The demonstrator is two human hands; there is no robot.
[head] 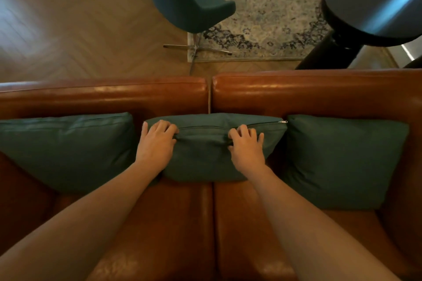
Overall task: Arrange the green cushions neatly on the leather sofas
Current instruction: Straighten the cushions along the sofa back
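Cushions of green cloth, three in number, are seen leaned against the backrest of the leather sofas (102,96). The left cushion (68,148) and the right cushion (342,159) are set upright, each on its own seat, and no hand is on them. The middle cushion (205,159) is placed over the seam where the two seats meet, between its neighbours. It is held at its top edge. The left hand (156,146) is laid on its left corner, with the fingers (159,126) curled over the edge and the cloth gripped. The right hand (247,150) is closed in the same way on the cloth near the zipper (282,122).

The task is judged to be nearly done. What is left seems to be the squaring of the middle cushion, which looks lower and flatter than the others, and the letting go of it.

The outer end of the left cushion is cut off by the frame, so its alignment cannot be checked. Whether the middle cushion touches its neighbours cannot be told, because the gaps are covered by the hands and by shadow. Further sofas or cushions, if any, are outside the view.
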